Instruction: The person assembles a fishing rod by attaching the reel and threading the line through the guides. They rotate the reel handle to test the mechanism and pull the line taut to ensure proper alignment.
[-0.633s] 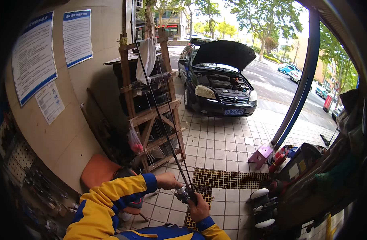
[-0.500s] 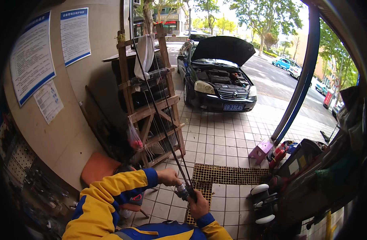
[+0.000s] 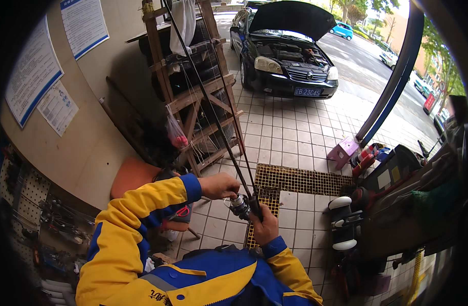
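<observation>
A dark fishing rod [image 3: 213, 115] slants from my hands up to the far left, and a second thinner dark shaft [image 3: 240, 130] runs beside it, meeting it near the reel. My right hand [image 3: 266, 227] is wrapped round the rod's handle, just below the silver and black fishing reel [image 3: 240, 208]. My left hand [image 3: 219, 186] comes from the left with fingers closed at the reel's upper side; the fingertips are partly hidden, and any line between them is too fine to see.
A wooden rack [image 3: 195, 130] with tyres stands ahead left, beside an orange chair [image 3: 134, 176]. Yellow floor grating [image 3: 305, 179] crosses the tiles. A pink stool [image 3: 344, 151] and wheeled equipment [image 3: 397, 171] stand right. Beyond is a black car [image 3: 290, 76] with its bonnet raised.
My view has tilted down, so the car and rack sit higher and more of my jacket shows. Both hands keep their places on the rod and reel.
</observation>
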Available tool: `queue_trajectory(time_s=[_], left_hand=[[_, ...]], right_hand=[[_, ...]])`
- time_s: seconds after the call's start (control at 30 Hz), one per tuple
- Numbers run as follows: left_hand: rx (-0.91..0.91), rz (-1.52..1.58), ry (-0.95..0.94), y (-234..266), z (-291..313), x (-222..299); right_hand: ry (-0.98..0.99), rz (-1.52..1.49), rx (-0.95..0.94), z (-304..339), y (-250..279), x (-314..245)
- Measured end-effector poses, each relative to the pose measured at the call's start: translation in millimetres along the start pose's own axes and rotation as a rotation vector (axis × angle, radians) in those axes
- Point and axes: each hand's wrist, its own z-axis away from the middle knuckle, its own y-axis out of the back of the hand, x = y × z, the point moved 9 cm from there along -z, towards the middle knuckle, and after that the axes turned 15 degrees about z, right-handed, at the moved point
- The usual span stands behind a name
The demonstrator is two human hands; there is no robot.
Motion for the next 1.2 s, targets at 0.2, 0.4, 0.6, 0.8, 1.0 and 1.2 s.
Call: queue_trajectory(time_s=[0.2,0.4,0.6,0.8,1.0,1.2], left_hand=[[0.072,0.17,0.107,8.3,8.0,-10.6],[0.078,0.106,0.043,1.2,15.5,-1.7],[0.114,0.012,-0.168,-1.4,22.0,18.3],[0.171,0.164,-0.092,7.4,21.2,14.9],[0.072,0.107,-0.128,9.1,20.5,27.6],[0.086,0.25,-0.061,10.5,16.6,30.5]], right_hand=[[0.002,-0.013,-0.013,-3.9,-3.0,-3.5],[-0.013,-0.017,-0.052,-3.0,-6.3,-5.4],[-0.017,0.002,-0.043,-2.3,-1.2,-5.6],[-0.031,-0.038,-0.01,-4.2,1.8,-5.2],[-0.038,-0.04,-0.06,-4.0,2.4,-6.3],[-0.057,-0.076,-0.069,-2.2,3.2,-1.8]])
